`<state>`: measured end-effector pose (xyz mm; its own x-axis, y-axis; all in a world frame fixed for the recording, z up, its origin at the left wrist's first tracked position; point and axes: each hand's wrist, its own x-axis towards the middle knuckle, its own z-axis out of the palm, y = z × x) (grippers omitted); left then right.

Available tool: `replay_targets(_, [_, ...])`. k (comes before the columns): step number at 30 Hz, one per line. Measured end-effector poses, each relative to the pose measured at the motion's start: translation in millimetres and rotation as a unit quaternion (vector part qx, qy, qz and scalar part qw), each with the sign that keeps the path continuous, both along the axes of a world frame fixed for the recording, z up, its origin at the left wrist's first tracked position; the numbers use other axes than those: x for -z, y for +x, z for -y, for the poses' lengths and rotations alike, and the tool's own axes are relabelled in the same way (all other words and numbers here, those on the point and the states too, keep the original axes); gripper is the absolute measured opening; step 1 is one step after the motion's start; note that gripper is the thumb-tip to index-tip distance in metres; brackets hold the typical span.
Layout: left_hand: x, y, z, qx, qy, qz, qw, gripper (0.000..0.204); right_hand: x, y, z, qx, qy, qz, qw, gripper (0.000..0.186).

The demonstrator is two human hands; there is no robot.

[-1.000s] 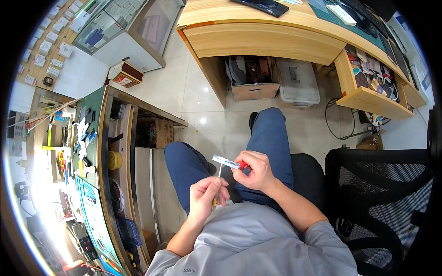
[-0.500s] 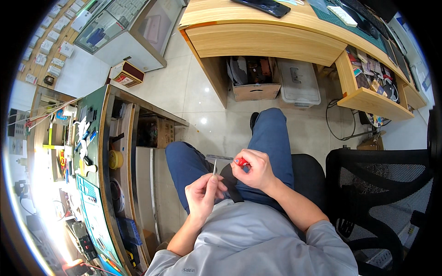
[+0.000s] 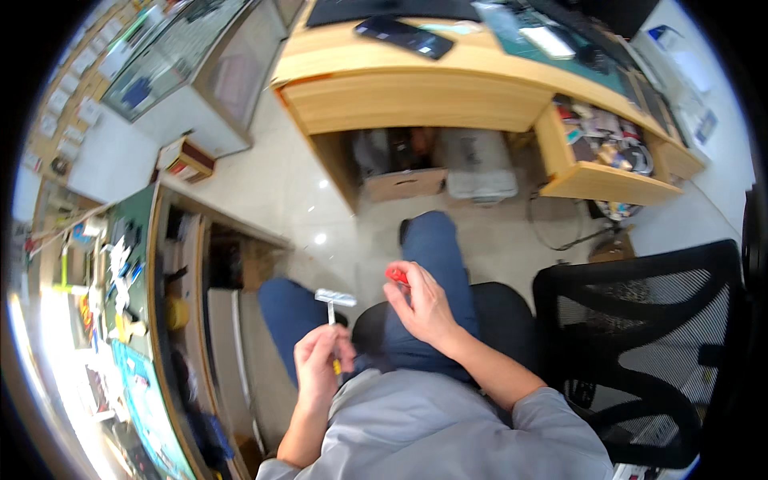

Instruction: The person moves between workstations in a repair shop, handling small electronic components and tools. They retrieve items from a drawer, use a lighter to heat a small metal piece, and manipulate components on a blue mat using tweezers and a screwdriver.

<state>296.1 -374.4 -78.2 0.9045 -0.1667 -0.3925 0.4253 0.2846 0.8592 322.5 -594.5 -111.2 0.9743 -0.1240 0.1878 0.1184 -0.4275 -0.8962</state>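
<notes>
My left hand [image 3: 320,358], over my lap at the left, is closed around the thin stem of a T-shaped tool [image 3: 334,298]. Its flat silvery crosspiece points up and away from me, and a bit of yellow shows below the fingers. To the right, my right hand [image 3: 424,306] is closed on a small red object [image 3: 397,275], held between thumb and fingers. Most of it is covered by the hand, so I cannot tell its kind. The two hands are apart, and the red object does not touch the tool.
A wooden desk [image 3: 416,104] stands ahead, a phone [image 3: 404,37] on top and a filled drawer [image 3: 612,184] pulled out at its right. Under it sit a cardboard box [image 3: 404,185] and a plastic bin [image 3: 480,180]. A cluttered workbench [image 3: 132,320] runs along the left; a mesh chair [image 3: 640,344] is at right.
The T-shaped tool has turned from edge-on, so its wide head now shows. My hands have moved a little further apart. The whole view has shifted, bringing more of the desk top in.
</notes>
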Motion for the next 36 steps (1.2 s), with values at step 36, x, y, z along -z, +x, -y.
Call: replay_targets(36, [-18,96,55,0.065,0.047,0.074,0.994,0.026,-90,157,383,0.355,-0.232,-0.234,0.875,0.042])
